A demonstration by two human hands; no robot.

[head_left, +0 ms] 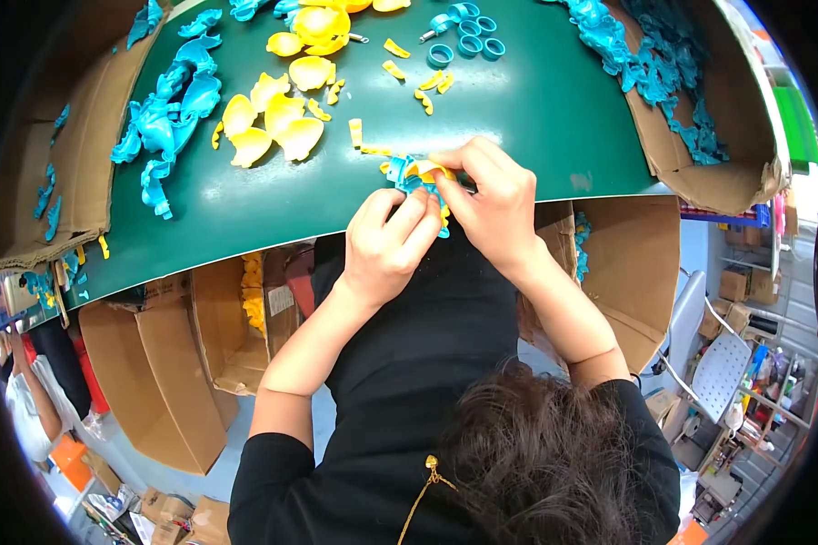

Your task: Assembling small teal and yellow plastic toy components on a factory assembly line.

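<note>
Just above the table's near edge, both my hands are closed on a small moulded plastic part, blue with yellow pieces on it. My left hand pinches its lower side, thumb and fingers together. From the right, my right hand grips a yellow piece along its top between thumb and forefinger. Fingertips hide much of the part. Close by, a yellow strip lies on the green table. Yellow curved shells are grouped farther left, with a row of blue moulded parts beyond them.
Blue rings and small yellow scraps lie toward the far side. Cardboard boxes with blue pieces flank the table at left and right. Below its near edge stand more cardboard boxes. A chair stands at right; another person's arm shows far left.
</note>
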